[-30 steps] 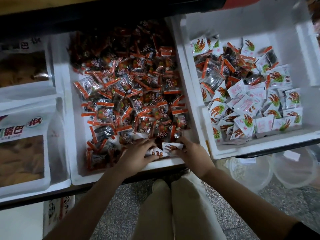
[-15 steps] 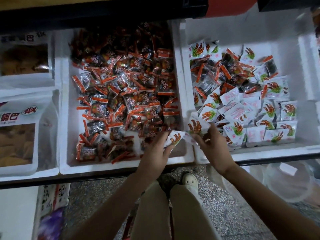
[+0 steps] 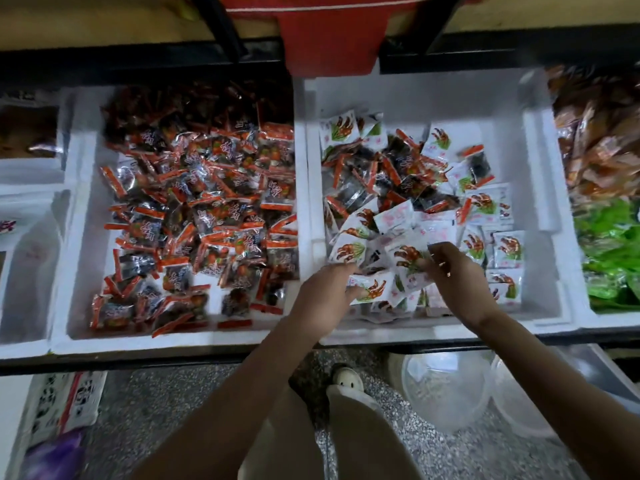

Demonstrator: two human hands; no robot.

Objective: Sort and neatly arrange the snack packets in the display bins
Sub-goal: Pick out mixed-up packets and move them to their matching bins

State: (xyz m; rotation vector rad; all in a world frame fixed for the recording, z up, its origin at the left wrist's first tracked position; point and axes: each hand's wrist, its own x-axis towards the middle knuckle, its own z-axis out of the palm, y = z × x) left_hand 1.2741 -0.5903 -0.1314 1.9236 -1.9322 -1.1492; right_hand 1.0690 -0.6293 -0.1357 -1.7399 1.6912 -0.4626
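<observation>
Shifted rightward, left hand grips a white packet, right hand pinches a second white packet over the right-centre bin; orange packets fill the centre-left bin.

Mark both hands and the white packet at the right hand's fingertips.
left hand (image 3: 323,294): head view, back of the hand.
right hand (image 3: 459,282): head view, back of the hand.
white packet (image 3: 406,255): head view, its printed face.

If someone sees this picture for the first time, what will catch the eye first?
The left bin is full of dark packets edged in orange-red. In the right bin, white packets lie mixed with more of the dark ones. At its near edge, the left hand and the right hand each hold white packets.
</observation>
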